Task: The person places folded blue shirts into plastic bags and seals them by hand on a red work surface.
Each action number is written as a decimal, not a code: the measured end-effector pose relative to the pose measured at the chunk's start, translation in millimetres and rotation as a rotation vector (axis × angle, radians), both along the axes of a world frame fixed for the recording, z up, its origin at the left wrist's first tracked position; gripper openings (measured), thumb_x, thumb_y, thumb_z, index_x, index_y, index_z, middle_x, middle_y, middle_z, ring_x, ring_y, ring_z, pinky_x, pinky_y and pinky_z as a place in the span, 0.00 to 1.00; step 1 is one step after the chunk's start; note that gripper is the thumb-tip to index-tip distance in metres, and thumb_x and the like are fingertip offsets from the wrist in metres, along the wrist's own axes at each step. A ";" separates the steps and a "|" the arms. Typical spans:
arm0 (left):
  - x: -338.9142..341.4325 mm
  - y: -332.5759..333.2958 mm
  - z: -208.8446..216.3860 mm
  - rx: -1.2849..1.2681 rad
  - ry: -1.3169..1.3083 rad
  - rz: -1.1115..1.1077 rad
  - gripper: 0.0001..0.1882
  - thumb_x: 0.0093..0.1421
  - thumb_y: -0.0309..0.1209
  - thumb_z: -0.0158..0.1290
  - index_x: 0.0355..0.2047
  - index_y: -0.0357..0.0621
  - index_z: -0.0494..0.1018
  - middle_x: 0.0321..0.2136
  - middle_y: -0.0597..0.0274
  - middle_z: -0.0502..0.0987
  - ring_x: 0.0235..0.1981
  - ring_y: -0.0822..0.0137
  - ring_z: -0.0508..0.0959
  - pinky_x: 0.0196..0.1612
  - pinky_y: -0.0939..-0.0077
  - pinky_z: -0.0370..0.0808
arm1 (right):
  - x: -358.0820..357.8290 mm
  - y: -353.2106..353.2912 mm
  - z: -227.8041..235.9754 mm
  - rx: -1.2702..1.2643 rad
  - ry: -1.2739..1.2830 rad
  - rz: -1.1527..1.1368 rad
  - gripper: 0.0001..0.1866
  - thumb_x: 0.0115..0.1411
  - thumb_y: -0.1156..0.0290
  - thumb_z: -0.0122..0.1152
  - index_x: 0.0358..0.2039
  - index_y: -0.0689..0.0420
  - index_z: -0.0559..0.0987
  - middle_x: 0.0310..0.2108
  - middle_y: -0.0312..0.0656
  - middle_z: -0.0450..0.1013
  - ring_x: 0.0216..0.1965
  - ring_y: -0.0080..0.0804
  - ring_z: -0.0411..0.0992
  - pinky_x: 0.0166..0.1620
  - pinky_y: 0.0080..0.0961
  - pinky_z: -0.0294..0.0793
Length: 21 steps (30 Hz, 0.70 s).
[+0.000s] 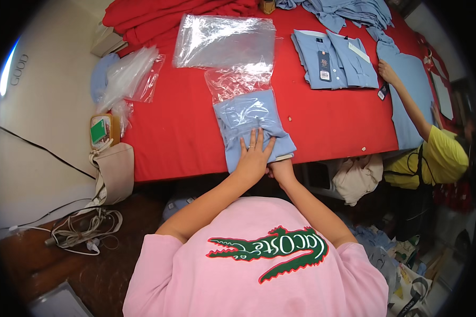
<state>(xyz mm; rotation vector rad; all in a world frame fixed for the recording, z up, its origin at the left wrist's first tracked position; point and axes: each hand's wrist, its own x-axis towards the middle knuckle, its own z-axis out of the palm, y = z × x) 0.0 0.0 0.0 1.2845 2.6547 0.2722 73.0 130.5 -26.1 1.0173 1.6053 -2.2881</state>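
While your left hand (254, 158) rests on the garment (232, 142), its fingers (259, 138) are spread. Right hand (281, 170) at edge; grip: cannot tell.

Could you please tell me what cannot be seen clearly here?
Head view: right hand, fingers mostly hidden by the left hand and bagged shirt.
Head view: red cloth pile, cut off by the top edge.
Head view: dark tag, fine print too small to read.

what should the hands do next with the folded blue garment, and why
Probably ease the folded blue garment farther into the clear bag: its near end appears uncovered, while the bag's far part looks unfilled. The left hand lies on top; the right hand is at the near edge.
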 end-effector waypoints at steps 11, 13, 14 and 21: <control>-54.5 52.5 -49.2 -0.033 0.274 0.282 0.43 0.67 0.41 0.58 0.80 0.58 0.56 0.82 0.35 0.38 0.82 0.35 0.37 0.75 0.20 0.36 | 63.3 26.8 11.1 -0.016 0.006 0.180 0.19 0.71 0.58 0.69 0.35 0.65 0.86 0.22 0.39 0.79 0.15 0.18 0.67 0.20 0.19 0.65; -54.1 67.8 -39.7 -0.097 0.200 0.264 0.42 0.68 0.41 0.57 0.80 0.58 0.56 0.82 0.37 0.37 0.82 0.36 0.36 0.75 0.20 0.37 | 67.0 41.4 15.0 -0.094 0.014 0.075 0.21 0.72 0.56 0.68 0.37 0.66 0.86 0.24 0.41 0.79 0.15 0.19 0.67 0.20 0.19 0.65; -51.0 77.7 -13.5 0.012 -0.050 0.238 0.47 0.66 0.44 0.61 0.82 0.59 0.52 0.82 0.36 0.34 0.82 0.35 0.34 0.75 0.21 0.36 | 70.6 56.4 26.9 -0.066 -0.019 0.137 0.29 0.76 0.47 0.58 0.39 0.66 0.85 0.25 0.43 0.79 0.14 0.21 0.67 0.20 0.19 0.66; 28.4 47.8 2.4 0.260 -0.078 0.175 0.45 0.64 0.31 0.59 0.80 0.44 0.54 0.80 0.26 0.36 0.80 0.27 0.40 0.79 0.33 0.45 | 75.5 55.6 101.4 0.661 0.673 0.524 0.15 0.75 0.68 0.57 0.36 0.68 0.82 0.40 0.54 0.82 0.37 0.42 0.82 0.45 0.35 0.83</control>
